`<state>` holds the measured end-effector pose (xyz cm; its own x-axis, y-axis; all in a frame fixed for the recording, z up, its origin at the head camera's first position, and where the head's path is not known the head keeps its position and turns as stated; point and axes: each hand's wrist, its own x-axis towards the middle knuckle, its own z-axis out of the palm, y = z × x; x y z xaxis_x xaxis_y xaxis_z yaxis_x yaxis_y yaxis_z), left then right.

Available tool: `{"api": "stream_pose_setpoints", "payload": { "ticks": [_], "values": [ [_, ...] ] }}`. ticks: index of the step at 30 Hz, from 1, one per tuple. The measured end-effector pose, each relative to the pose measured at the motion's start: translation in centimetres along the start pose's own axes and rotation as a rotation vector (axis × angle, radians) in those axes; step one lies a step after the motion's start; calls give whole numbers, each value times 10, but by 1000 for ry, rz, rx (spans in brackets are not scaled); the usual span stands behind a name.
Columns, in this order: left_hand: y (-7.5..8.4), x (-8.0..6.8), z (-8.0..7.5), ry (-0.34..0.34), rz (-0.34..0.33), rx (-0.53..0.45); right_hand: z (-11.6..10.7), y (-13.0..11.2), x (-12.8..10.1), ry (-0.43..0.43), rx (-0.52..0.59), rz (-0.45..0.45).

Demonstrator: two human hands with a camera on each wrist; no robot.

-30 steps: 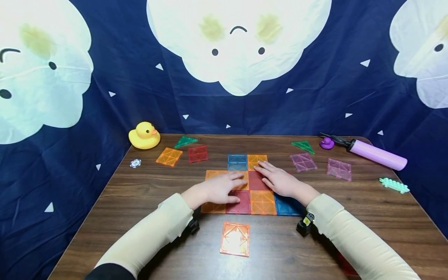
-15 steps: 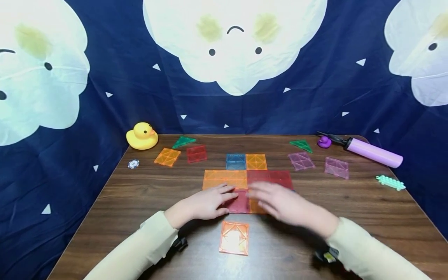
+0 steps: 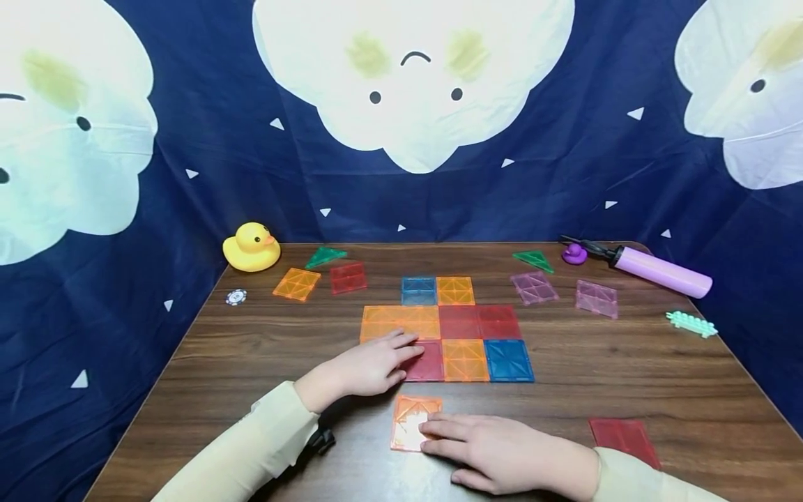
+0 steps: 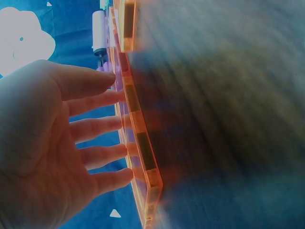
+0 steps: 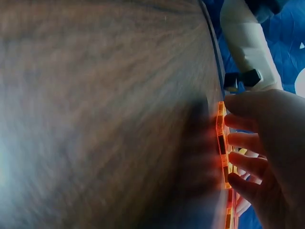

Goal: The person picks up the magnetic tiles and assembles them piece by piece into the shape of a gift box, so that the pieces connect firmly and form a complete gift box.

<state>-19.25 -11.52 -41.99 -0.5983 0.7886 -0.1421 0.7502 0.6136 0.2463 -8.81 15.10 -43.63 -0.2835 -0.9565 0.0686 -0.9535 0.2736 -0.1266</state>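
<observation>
**Loose orange tile (image 3: 409, 418) at right hand (image 3: 495, 453)**

Nearest: right hand, fingers extended and open, fingertips over the tile's right side; tile flat on the worktop (image 3: 238, 376). Red tile (image 3: 624, 440) just beside the right sleeve (image 3: 640, 482). Next out: left hand (image 3: 366, 364), fingers open, lightly spread over the left part of the joined tile block (image 3: 459, 323). Far edge: yellow duck (image 3: 252, 249) left, lilac pump (image 3: 663, 272) right. Behind: blue backdrop (image 3: 470, 202).
</observation>
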Motion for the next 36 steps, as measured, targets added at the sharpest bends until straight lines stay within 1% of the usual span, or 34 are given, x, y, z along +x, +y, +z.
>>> {"api": "stream_pose_setpoints", "payload": {
  "ticks": [6,12,15,18,21,23,26,30,33,36],
  "values": [
    [2,0,1,-5,-21,-8,1,13,4,9,74,40],
    [3,0,1,-5,-15,-22,2,17,4,44,89,56],
    [3,0,1,-13,-22,-30,-1,14,1,44,116,75],
    [3,0,1,-24,-36,-36,-8,11,-9,57,167,118],
    [3,1,1,-26,-36,-34,-18,8,-29,99,193,175],
    [3,1,1,-26,-33,-33,-26,8,-47,149,181,205],
    [3,1,1,-23,-29,-36,-32,8,-79,217,134,262],
    [3,0,1,-14,-43,-37,-33,10,-121,279,30,347],
    [2,0,2,-13,-37,-23,-28,7,-152,280,-28,455],
    [2,0,3,-15,-25,-17,-20,-1,-181,252,-57,595]
  ]
}}
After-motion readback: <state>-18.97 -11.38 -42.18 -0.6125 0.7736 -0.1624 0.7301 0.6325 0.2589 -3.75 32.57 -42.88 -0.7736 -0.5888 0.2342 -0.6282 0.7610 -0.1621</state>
